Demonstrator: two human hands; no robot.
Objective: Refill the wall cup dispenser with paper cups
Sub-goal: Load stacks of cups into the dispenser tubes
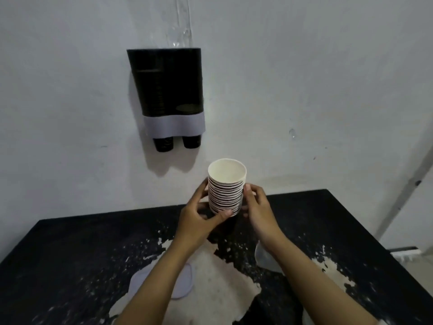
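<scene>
I hold the stack of paper cups above the counter, left hand and right hand fingers curled around its sides (light, easily crushed); dispenser hangs above.

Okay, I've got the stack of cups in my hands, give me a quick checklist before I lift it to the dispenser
1. Grip: left hand and right hand both hold the cup stack from the sides: ok.
2. Stack straight and nested, open end up: ok.
3. Path from stack up to the dispenser: nothing in between: ok.
4. Dispenser top open: lid appears off, but the view is too dark to be sure: cannot tell.
5. Room inside: dark cups show in the tubes and poke out below; free space: cannot tell.
6. Which way up the cups must load: cannot tell.
</scene>
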